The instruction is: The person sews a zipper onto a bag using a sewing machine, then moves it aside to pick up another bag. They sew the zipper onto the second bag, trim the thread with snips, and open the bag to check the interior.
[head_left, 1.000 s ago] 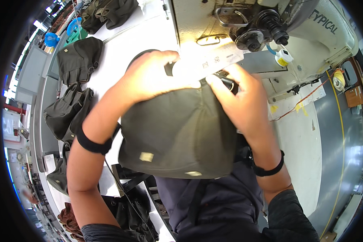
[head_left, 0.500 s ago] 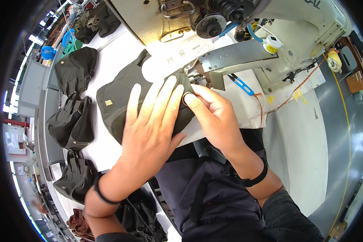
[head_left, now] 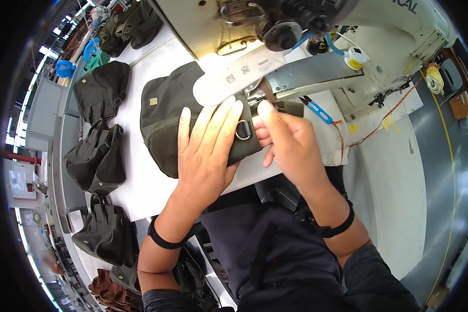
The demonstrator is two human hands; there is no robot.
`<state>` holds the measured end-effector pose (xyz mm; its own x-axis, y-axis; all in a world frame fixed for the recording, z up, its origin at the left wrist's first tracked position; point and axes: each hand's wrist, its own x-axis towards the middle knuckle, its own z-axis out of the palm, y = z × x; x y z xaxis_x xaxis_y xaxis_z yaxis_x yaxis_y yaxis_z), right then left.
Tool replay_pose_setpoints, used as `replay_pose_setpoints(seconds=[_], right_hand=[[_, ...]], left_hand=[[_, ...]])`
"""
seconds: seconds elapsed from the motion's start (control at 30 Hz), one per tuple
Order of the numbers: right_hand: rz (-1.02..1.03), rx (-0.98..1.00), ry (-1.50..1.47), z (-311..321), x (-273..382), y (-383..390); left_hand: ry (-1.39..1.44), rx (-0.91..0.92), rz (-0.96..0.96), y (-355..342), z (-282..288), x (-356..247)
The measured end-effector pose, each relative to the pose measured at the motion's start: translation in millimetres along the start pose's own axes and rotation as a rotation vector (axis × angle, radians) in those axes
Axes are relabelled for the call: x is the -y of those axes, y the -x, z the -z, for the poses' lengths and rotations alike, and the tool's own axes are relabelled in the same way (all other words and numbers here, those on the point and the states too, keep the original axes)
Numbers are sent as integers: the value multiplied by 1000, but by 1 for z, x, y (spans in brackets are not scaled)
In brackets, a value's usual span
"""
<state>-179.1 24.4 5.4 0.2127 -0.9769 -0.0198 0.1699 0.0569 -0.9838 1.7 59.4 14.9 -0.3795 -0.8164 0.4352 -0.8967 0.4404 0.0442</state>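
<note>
My left hand (head_left: pixel 208 151) lies flat on a dark olive fabric bag (head_left: pixel 161 130), fingers stretched toward the sewing machine (head_left: pixel 322 78). The bag lies on the white tabletop, its upper part beneath a pale plate (head_left: pixel 223 83) beside the presser foot. A metal D-ring on a black tab (head_left: pixel 243 130) shows between my hands. My right hand (head_left: pixel 288 143) is curled at the bag's right edge, thumb raised near the presser foot; what its fingers hold, if anything, is hidden. Blue thread snips (head_left: pixel 317 110) lie right of it.
Several similar bags (head_left: pixel 96 156) line the left side, with brown bags (head_left: pixel 112 291) lower down. Green and blue plastic containers (head_left: pixel 93 60) are at upper left. A small white bottle (head_left: pixel 354 58) sits on the machine. An orange cord (head_left: pixel 379 125) runs rightward, above a grey floor (head_left: pixel 437 182).
The bag has moved up off my lap onto the table under the machine. My left hand has spread flat on it. My right thumb has left the D-ring and moved up toward the presser foot.
</note>
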Motion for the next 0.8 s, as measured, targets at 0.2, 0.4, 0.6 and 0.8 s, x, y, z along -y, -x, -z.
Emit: replay_pose_setpoints(seconds=[0.2, 0.4, 0.6, 0.8], right_hand=[[-97, -2, 112, -3, 22, -27], [-111, -84, 88, -5, -4, -25], [249, -70, -85, -20, -16, 0], [195, -54, 44, -34, 0, 8]], left_hand=[[-7, 15, 8, -3, -1, -1], [-23, -46, -4, 1, -13, 3], [-27, -75, -4, -1, -15, 3], [26, -49, -67, -15, 7, 18]])
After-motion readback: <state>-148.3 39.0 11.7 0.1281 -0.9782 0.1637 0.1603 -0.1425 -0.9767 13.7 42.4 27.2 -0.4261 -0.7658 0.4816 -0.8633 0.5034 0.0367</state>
